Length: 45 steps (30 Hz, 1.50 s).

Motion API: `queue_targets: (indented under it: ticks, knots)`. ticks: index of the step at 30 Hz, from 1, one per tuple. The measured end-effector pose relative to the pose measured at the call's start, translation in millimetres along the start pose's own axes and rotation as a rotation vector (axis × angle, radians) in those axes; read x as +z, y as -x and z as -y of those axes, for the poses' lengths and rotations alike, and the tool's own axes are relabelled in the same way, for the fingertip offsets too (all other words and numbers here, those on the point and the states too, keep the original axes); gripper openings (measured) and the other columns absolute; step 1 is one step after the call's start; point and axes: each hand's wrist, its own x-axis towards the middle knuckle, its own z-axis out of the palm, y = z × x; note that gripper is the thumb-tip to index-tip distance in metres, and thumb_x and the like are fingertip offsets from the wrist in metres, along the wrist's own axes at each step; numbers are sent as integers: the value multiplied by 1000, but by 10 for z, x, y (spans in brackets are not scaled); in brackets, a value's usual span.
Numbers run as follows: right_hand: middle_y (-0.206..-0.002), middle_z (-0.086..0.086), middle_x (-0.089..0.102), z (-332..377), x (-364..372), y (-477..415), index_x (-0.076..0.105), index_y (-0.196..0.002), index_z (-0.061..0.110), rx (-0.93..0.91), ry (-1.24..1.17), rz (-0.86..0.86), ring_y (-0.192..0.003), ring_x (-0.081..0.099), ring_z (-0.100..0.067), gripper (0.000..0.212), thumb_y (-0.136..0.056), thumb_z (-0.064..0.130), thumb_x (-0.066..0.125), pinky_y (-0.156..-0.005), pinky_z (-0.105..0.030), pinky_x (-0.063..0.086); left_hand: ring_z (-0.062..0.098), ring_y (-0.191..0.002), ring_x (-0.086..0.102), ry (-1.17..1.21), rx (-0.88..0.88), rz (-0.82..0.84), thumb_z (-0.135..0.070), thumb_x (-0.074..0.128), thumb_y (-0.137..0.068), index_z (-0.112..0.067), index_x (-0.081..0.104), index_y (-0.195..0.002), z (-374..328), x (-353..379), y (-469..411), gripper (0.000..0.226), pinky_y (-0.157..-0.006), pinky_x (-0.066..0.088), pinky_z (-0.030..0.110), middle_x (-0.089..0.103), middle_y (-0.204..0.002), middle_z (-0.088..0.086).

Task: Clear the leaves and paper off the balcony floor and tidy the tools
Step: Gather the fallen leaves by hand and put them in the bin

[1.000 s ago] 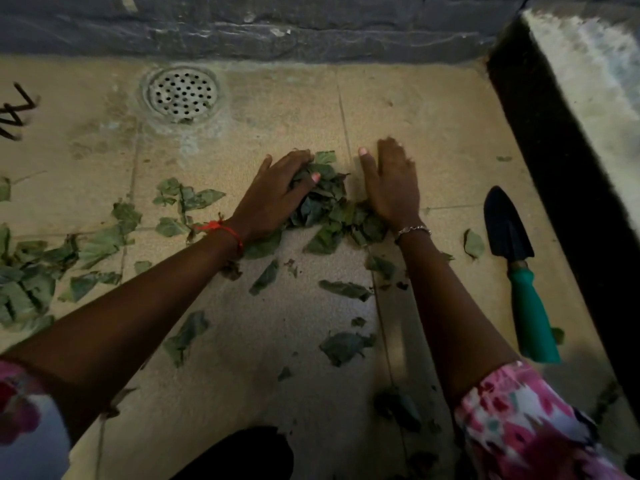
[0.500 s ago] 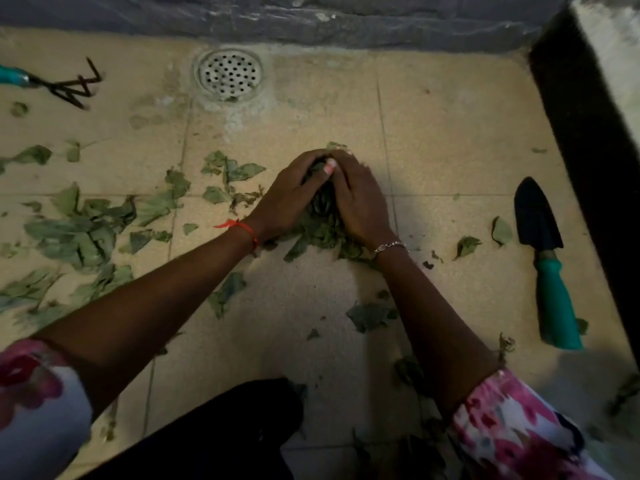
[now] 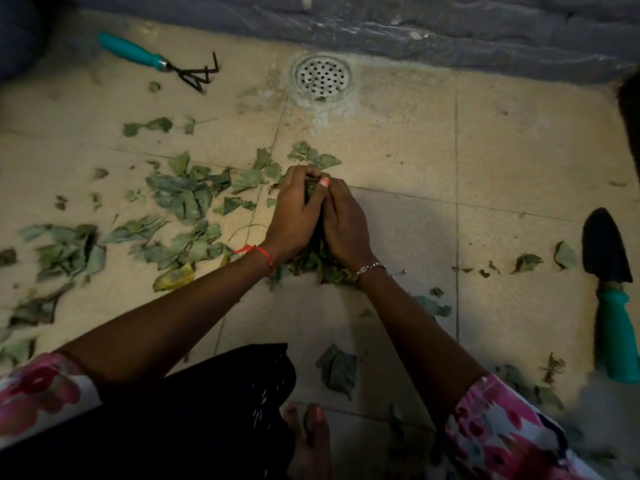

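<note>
1. A bunch of leaves (image 3: 320, 263) sits on the floor (image 3: 398, 150) mid-frame, cupped between the left hand (image 3: 294, 216) and the right hand (image 3: 346, 225); each grip is curled and pressed together round the bunch, fingertips meeting on top
2. By the look of it, one handful is gathered but not yet lifted away
3. Many loose leaves (image 3: 183, 199) lie spread to the left, with a few more to the right and near the person's foot (image 3: 308, 441)
4. No paper is visible
5. The hand rake (image 3: 162, 62) by the wall (image 3: 415, 29) and the trowel (image 3: 604, 251) at the right edge lie well apart, untidied; most of the task seems left to do
</note>
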Motion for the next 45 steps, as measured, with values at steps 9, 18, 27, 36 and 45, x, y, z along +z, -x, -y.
queue_targets:
  ticks: [9,18,27,36,45]
  knots:
    - [-142,-20,41,46,204,-366,48,-132,-1,-21,161,59,-135,36,-30,54,-92,33,39,-111,-30,25,9,-105,42,-233,24,-7,-26,42,-93,4,50,-115,151,-856,237,39,-84,26,-3,47,-120,16]
    - [-122,-9,63,174,476,-423,63,-120,7,-131,111,221,-114,57,-19,41,-94,35,47,-100,-31,43,7,-121,32,-262,-106,71,-22,43,-100,-4,44,-129,271,-1207,475,34,-92,20,0,38,-136,3]
    - [-144,-12,44,208,691,-655,48,-135,7,-155,203,244,-137,36,-22,52,-95,38,41,-114,-33,23,27,-136,30,-381,-186,-68,-53,36,-90,-8,37,-138,632,-1233,378,65,-114,25,41,32,-147,12]
    - [-146,-8,42,281,916,-864,49,-135,10,-251,77,350,-138,33,-17,46,-96,32,38,-113,-22,20,15,-130,37,-236,-97,-266,-36,43,-95,-8,44,-130,779,-1426,-49,45,-108,30,25,41,-139,7]
    - [-153,-4,30,481,1434,-1557,32,-145,13,-295,136,477,-143,22,-14,49,-101,32,38,-112,-20,15,21,-133,34,-428,-176,-223,-45,39,-90,-8,41,-135,1209,-2011,-875,57,-108,23,28,38,-144,10]
